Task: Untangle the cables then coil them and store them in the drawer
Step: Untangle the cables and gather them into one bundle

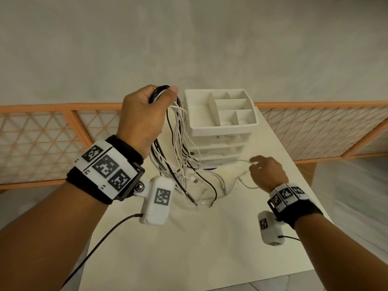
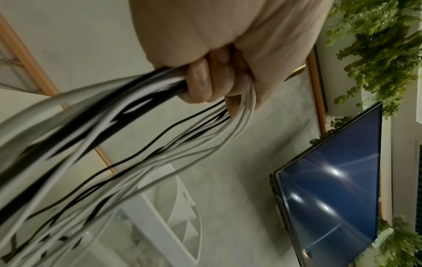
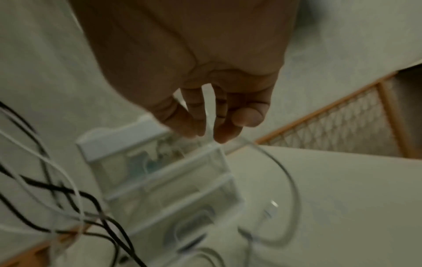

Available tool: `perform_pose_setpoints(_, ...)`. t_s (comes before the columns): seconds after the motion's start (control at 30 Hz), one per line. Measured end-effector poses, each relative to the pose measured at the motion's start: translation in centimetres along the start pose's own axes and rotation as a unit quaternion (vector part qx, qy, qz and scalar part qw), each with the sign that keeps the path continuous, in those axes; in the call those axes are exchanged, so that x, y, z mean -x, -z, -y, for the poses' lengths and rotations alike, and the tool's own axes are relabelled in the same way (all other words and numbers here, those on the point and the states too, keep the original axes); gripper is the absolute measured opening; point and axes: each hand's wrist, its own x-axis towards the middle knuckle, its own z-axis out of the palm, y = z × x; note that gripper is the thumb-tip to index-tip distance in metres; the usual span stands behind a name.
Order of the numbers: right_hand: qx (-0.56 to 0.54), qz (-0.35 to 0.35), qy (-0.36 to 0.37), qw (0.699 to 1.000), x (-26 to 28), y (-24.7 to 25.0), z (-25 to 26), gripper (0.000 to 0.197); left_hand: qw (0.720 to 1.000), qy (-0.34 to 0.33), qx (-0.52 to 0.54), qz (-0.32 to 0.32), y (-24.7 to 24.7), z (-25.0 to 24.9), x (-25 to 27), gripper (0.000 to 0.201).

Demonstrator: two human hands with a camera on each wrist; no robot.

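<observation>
White tabletop (image 1: 210, 238) stretched smooth and bare from its near edge to the middle, leaving open room between the two forearms. At 9 o'clock the left hand (image 1: 142, 114) was raised above the surface, its fingers (image 2: 200, 79) curled tight round a bundle of cables (image 1: 178, 148), thin round cords, some white and some black; I could not count them where they crossed. Their loose ends trailed on the table at the centre. At 3 o'clock the right hand (image 1: 266, 171) hovered low, and its fingertips (image 3: 226, 133) pinched one white cable (image 1: 243, 160) that curved down to the surface. Just beyond both hands, toward 12 o'clock, stood one white plastic drawer unit (image 1: 218, 148) with clear-fronted drawers, their number blurred, and an open tray (image 1: 222, 127) on top split into several square compartments. Past the far table edge ran an orange-framed lattice fence (image 1: 315, 127), then a plain pale wall (image 1: 189, 38).
</observation>
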Motion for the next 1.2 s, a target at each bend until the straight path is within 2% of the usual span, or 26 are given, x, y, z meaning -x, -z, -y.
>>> perform_pose_setpoints(0.1, -0.121, -0.04, 0.135, 0.983, 1.2, 2.6, 3.9, 0.052, 0.999, 0.009, -0.036, 0.029, -0.4, 0.5, 0.2, 0.029)
perform_pose_setpoints(0.2, -0.281, -0.004, 0.278, 0.919, 3.9, 5.5, 9.3, 0.068, 0.992, 0.019, -0.069, 0.106, -1.3, 0.4, 1.1, 0.037)
perform_pose_setpoints(0.27, -0.296, 0.015, 0.353, 0.887, 5.2, 6.4, 12.7, 0.07, 0.987, 0.031, -0.072, 0.143, -2.1, -0.3, 1.9, 0.038)
perform_pose_setpoints(0.33, -0.267, -0.042, 0.401, 0.875, 5.9, 6.0, 15.1, 0.056, 0.986, 0.034, -0.068, 0.151, -2.5, -0.8, 2.2, 0.038)
perform_pose_setpoints(0.4, -0.256, -0.112, 0.398, 0.874, 5.9, 5.1, 16.0, 0.035, 0.987, 0.022, -0.072, 0.139, -2.4, -0.8, 2.2, 0.042)
perform_pose_setpoints(0.5, -0.265, -0.135, 0.339, 0.893, 5.1, 4.2, 15.3, 0.012, 0.993, 0.023, -0.061, 0.099, -2.1, -0.7, 1.8, 0.042)
perform_pose_setpoints(0.6, -0.269, -0.058, 0.313, 0.909, 4.5, 4.3, 14.1, 0.011, 0.992, 0.067, -0.043, 0.097, -2.0, -1.1, 1.6, 0.031)
perform_pose_setpoints(0.7, -0.307, -0.012, 0.328, 0.893, 4.7, 4.6, 13.5, 0.019, 0.982, 0.109, -0.019, 0.154, -2.1, -1.6, 1.8, 0.034)
perform_pose_setpoints(0.77, -0.333, -0.018, 0.358, 0.872, 4.8, 4.7, 13.7, 0.038, 0.977, 0.115, -0.03, 0.178, -2.1, -1.8, 1.8, 0.034)
perform_pose_setpoints(0.83, -0.349, -0.037, 0.377, 0.857, 5.0, 4.9, 14.2, 0.029, 0.977, 0.107, -0.047, 0.177, -2.2, -2.0, 1.6, 0.032)
perform_pose_setpoints(0.9, -0.352, -0.074, 0.364, 0.859, 4.9, 4.9, 14.7, 0.013, 0.982, 0.096, -0.059, 0.152, -2.5, -2.0, 1.4, 0.028)
perform_pose_setpoints(1.0, -0.318, -0.102, 0.331, 0.883, 4.7, 5.1, 14.8, 0.012, 0.99, 0.086, -0.052, 0.102, -2.8, -1.6, 1.5, 0.029)
perform_pose_setpoints(1.03, -0.295, -0.083, 0.321, 0.896, 4.5, 5.3, 14.6, 0.013, 0.992, 0.085, -0.041, 0.086, -2.8, -1.4, 1.6, 0.031)
perform_pose_setpoints(1.1, -0.217, 0.02, 0.302, 0.928, 4.0, 5.3, 13.5, 0.014, 0.995, 0.088, -0.003, 0.056, -2.6, -1.8, 1.4, 0.031)
perform_pose_setpoints(1.17, -0.096, 0.12, 0.268, 0.951, 3.2, 3.5, 11.2, 0.017, 0.995, 0.08, 0.052, 0.03, -1.9, -3.1, 0.7, 0.028)
perform_pose_setpoints(1.2, -0.033, 0.137, 0.243, 0.96, 2.7, 2.1, 9.5, 0.014, 0.995, 0.068, 0.076, 0.018, -1.3, -3.9, 0.1, 0.029)
